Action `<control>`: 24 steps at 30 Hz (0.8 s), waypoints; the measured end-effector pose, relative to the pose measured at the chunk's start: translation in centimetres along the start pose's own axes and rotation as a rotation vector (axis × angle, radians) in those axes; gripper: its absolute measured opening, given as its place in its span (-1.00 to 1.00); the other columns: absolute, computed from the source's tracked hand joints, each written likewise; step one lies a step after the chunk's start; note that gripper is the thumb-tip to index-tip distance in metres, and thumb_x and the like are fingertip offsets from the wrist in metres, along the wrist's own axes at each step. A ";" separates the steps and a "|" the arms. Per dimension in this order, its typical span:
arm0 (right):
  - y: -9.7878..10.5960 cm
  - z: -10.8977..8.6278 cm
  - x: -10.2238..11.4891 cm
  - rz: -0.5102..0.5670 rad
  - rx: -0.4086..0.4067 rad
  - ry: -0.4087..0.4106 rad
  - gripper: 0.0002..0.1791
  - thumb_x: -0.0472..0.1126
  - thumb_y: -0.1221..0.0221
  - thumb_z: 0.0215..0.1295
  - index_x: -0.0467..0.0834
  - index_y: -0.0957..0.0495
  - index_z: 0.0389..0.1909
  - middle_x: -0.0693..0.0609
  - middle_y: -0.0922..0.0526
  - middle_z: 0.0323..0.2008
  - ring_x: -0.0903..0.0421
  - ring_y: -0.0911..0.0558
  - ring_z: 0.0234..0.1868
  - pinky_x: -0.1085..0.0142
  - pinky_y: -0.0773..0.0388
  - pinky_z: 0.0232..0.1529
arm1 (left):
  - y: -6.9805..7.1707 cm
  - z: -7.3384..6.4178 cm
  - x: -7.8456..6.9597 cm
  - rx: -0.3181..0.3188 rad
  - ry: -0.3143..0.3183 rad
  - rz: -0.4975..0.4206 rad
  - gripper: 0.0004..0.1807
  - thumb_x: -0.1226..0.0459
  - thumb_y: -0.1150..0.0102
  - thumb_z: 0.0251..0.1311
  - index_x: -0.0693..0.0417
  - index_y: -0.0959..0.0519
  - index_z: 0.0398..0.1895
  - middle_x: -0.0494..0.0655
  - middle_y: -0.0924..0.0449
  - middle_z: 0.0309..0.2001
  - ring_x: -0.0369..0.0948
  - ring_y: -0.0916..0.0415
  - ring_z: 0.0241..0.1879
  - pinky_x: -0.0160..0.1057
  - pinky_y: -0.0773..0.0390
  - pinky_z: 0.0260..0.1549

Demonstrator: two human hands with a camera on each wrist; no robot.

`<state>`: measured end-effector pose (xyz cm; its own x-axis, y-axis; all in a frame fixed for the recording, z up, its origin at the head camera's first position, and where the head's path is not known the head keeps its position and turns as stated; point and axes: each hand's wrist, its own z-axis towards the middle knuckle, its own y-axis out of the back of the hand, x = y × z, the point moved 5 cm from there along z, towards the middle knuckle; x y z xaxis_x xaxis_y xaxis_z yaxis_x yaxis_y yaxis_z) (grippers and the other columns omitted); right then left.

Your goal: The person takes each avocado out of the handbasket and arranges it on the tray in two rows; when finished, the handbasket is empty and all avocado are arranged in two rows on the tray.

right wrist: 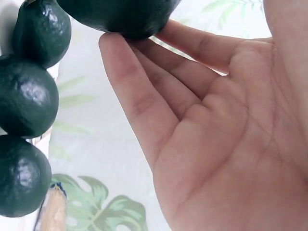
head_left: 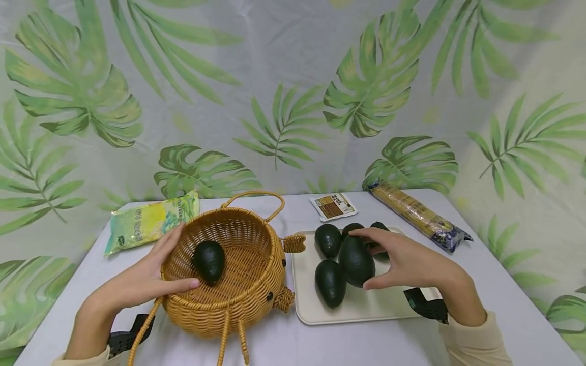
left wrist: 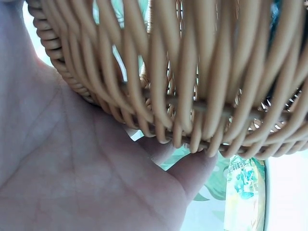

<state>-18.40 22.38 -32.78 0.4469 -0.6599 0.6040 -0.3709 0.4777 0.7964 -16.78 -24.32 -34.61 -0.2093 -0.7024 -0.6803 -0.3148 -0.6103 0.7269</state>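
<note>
My left hand grips the left rim of a round wicker basket, thumb over the inside edge. In the left wrist view, fingers touch the outside of its weave. A dark green avocado lies inside the basket. With thumb and fingers, my right hand holds another avocado above the cream tray. Several more avocados are on that tray, some partly hidden behind the held one. The right wrist view shows the fingertips against the held avocado.
A green and yellow bag lies behind the basket at left. Behind the tray is a small flat brown and white packet. A long pack of noodles lies at the back right. The basket's handle stands up at the back.
</note>
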 end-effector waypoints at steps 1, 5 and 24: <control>0.1 0.0 -0.2 0.007 0.003 -0.004 0.05 0.17 -0.55 0.04 -0.02 -0.29 0.51 -0.10 -0.46 0.37 -0.07 -0.64 0.21 0.16 -0.63 0.17 | 0.0 0.0 0.0 -0.001 0.000 0.003 0.32 -0.07 -0.41 0.21 -0.32 0.48 0.67 0.25 0.49 0.66 0.44 0.32 0.57 0.61 -0.10 0.23; 0.2 -0.1 -1.1 0.047 0.013 -0.003 0.04 0.16 -0.56 0.04 -0.05 -0.30 0.51 -0.11 -0.44 0.38 -0.09 -0.61 0.25 0.12 -0.61 0.21 | 0.0 0.1 0.1 -0.006 0.000 0.012 0.33 -0.07 -0.42 0.20 -0.31 0.48 0.67 0.26 0.49 0.66 0.44 0.32 0.56 0.61 -0.09 0.24; -1.3 -0.4 -2.9 0.060 0.169 -0.106 0.01 0.08 -0.57 0.00 -0.17 -0.35 0.45 -0.14 -0.48 0.36 -0.15 -0.61 0.25 0.03 -0.59 0.21 | 0.0 0.2 0.0 -0.003 -0.014 -0.001 0.33 -0.03 -0.43 0.20 -0.26 0.46 0.68 0.26 0.49 0.66 0.44 0.34 0.57 0.61 -0.07 0.24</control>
<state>-18.87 23.91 -35.60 0.3354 -0.6948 0.6363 -0.5296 0.4195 0.7372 -16.94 -24.26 -34.68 -0.2218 -0.6967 -0.6822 -0.3126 -0.6119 0.7265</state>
